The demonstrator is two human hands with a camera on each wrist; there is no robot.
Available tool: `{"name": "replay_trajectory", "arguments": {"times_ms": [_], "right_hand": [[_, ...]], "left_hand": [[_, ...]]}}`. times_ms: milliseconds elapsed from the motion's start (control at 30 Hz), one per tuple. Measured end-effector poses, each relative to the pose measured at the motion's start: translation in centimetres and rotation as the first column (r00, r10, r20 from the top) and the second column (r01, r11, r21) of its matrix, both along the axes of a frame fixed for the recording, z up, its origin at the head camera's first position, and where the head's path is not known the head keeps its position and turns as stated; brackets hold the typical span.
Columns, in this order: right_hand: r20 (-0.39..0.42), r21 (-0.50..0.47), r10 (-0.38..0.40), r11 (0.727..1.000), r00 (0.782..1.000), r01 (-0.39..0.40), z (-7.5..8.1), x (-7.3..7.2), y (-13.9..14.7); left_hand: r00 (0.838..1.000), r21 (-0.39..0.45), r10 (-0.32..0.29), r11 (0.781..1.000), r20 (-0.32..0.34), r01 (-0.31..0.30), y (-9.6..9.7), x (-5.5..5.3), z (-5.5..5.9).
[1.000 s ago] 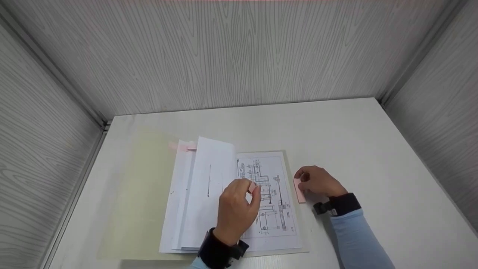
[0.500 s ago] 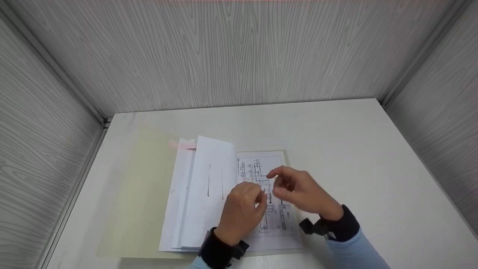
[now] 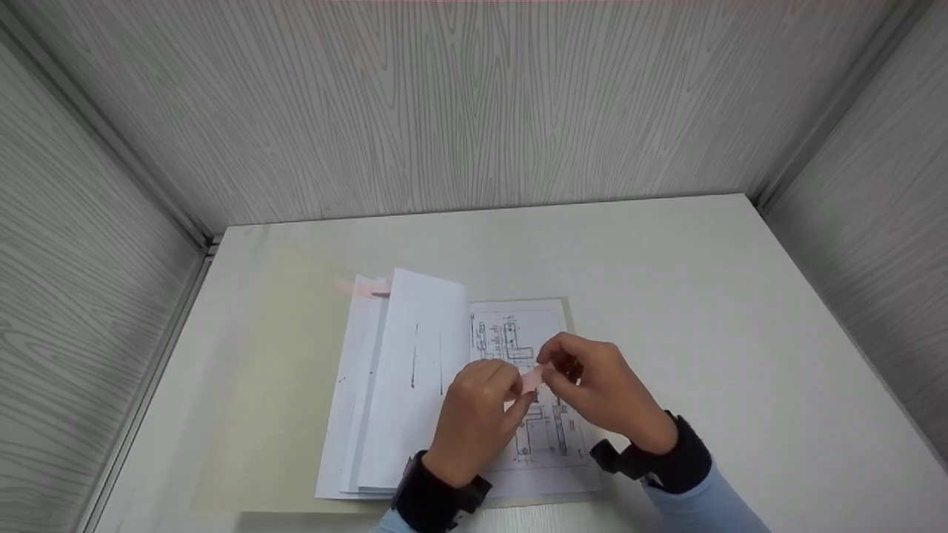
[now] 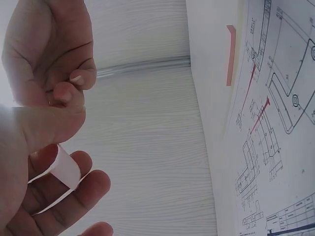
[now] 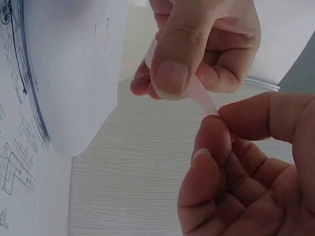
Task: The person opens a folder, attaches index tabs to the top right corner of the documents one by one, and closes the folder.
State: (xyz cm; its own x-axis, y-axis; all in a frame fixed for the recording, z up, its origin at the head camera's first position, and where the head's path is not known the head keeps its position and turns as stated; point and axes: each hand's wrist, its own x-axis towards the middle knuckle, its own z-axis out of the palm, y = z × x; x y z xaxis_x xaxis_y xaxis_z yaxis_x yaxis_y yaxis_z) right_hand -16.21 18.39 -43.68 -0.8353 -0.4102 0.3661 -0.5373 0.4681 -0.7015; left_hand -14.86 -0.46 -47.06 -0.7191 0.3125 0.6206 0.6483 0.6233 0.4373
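A thin pink paper strip [image 3: 532,379] stretches between both hands over the open drawing page [image 3: 541,480]. My left hand [image 3: 474,418] pinches one end between thumb and fingers; in the left wrist view a loose part of the strip [image 4: 68,169] curls below the thumb. At its other end, my right hand [image 3: 607,389] pinches the strip between thumb and index fingertip, plainest in the right wrist view, where the strip [image 5: 203,97] runs tilted. A flat pink pad [image 4: 230,56] lies beside the drawing in the left wrist view; my right hand hides it in the head view.
White pages [image 3: 418,311] stand partly turned over to the left. Beneath them lies a pale yellow folder cover [image 3: 259,414]. Pink tabs [image 3: 368,289] stick to the pages' top edge. Grey wood-grain panels [image 3: 474,111] enclose the white table [image 3: 740,333] at back and sides.
My right hand has left the pink pad and moved left to my left hand, where it now pinches the strip's free end. The left hand has shifted slightly right.
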Motion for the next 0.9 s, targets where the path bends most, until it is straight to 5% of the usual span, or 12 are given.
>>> {"name": "replay_trajectory", "arguments": {"times_ms": [233,433,567,733,900], "right_hand": [[0.077,-0.024,-0.039,0.999,0.996,0.041,0.4,0.0,1.0],[0.209,-0.02,0.073,0.997,0.975,-0.071,0.0,-0.3,0.6],[0.287,0.001,0.118,0.992,0.951,-0.124,0.1,-0.9,0.5],[0.23,0.146,-0.03,0.989,0.973,-0.005,0.8,-3.5,1.7],[0.246,0.198,-0.19,0.97,0.951,0.143,-0.1,-7.5,3.2]], "left_hand": [[1.0,0.052,0.0,0.999,-0.021,0.002,0.0,0.2,0.3],[0.997,0.039,-0.066,0.997,-0.05,0.068,0.3,0.3,0.1],[0.998,0.014,-0.048,0.999,-0.035,0.049,0.3,0.3,0.1],[1.0,-0.014,0.017,1.0,0.008,-0.016,0.3,0.4,0.1],[0.993,-0.146,0.009,0.989,0.121,0.009,1.1,1.1,-0.2]]}}
